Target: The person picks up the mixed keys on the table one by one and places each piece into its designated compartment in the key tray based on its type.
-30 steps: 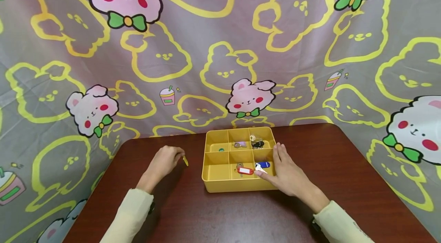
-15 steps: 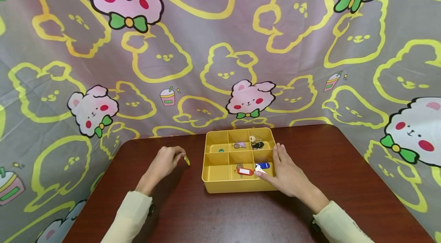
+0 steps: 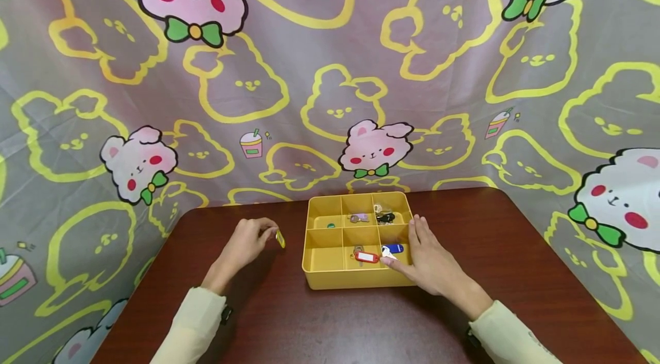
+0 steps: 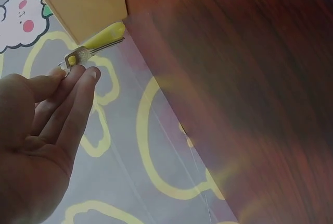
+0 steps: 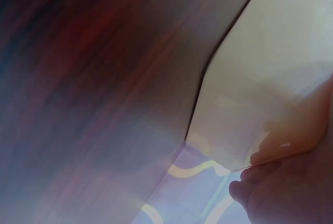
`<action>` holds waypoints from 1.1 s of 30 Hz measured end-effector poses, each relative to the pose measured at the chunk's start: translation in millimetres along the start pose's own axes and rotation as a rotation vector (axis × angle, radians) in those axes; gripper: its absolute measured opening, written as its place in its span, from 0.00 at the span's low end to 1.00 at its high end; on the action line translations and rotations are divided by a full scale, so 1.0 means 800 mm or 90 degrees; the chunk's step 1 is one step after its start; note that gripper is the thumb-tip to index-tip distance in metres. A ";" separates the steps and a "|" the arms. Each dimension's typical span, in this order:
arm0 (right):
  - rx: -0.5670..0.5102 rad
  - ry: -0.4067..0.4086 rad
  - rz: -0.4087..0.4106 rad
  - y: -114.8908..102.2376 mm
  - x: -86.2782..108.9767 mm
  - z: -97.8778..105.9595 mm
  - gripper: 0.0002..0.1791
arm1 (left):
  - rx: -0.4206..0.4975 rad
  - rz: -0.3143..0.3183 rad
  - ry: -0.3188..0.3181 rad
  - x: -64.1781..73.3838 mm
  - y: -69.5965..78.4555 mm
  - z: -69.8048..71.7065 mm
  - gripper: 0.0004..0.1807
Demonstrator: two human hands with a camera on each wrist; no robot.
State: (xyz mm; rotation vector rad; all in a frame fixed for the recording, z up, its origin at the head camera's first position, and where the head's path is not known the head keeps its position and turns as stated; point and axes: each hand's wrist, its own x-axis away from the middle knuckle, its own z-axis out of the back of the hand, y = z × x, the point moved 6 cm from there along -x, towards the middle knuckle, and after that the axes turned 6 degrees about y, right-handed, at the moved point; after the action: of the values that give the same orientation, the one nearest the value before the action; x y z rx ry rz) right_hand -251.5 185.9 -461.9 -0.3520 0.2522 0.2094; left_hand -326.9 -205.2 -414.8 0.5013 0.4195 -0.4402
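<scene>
My left hand (image 3: 246,241) hovers over the table, left of the yellow divided box (image 3: 356,280). Thumb and fingertips pinch the ring of a yellow key tag (image 3: 280,238); in the left wrist view a metal key hangs alongside the tag (image 4: 108,35). My right hand (image 3: 435,266) rests against the box's right wall with straight fingers, its thumb reaching over the front rim. Inside the front right compartment lie a blue key tag (image 3: 394,249) and a whitish key, partly behind the thumb. A red key tag (image 3: 366,258) lies in the front middle compartment.
A purple-tagged key (image 3: 362,217) is in the back middle compartment, black and clear items (image 3: 385,217) in the back right, a small green piece (image 3: 331,226) in the back left. The brown table (image 3: 330,324) meets a patterned curtain (image 3: 289,94) behind.
The yellow key tag has turned a little in my left fingers and shows more of its face. My left hand has barely shifted; the right hand and box stay still.
</scene>
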 end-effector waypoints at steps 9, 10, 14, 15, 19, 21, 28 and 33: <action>0.001 -0.002 -0.002 0.001 -0.001 -0.002 0.67 | 0.059 0.042 0.006 -0.003 0.006 0.007 0.05; 0.001 -0.003 -0.001 0.001 -0.001 -0.002 0.67 | 0.064 0.044 0.007 -0.003 0.007 0.008 0.05; 0.001 -0.003 -0.001 0.001 -0.001 -0.003 0.67 | 0.090 0.054 0.007 -0.004 0.011 0.009 0.06; 0.000 -0.002 -0.001 0.001 -0.001 -0.002 0.67 | 0.099 0.055 0.007 -0.004 0.013 0.010 0.06; -0.001 0.000 -0.002 0.001 -0.001 -0.001 0.67 | 0.134 0.064 0.012 -0.005 0.017 0.011 0.06; -0.001 -0.002 -0.003 0.001 -0.001 -0.001 0.67 | 0.151 0.069 0.012 -0.006 0.020 0.012 0.06; -0.007 -0.001 -0.003 0.001 0.000 -0.001 0.67 | 0.194 0.085 0.008 -0.007 0.033 0.015 0.07; -0.008 -0.001 -0.003 0.001 0.000 -0.002 0.67 | 0.206 0.083 0.008 -0.011 0.042 0.021 0.06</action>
State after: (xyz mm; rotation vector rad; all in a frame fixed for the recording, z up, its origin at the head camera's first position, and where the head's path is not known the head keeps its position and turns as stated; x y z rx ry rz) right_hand -252.1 186.3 -463.4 -0.3648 0.2483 0.2075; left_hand -312.5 -185.3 -384.9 0.8412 0.3265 -0.3801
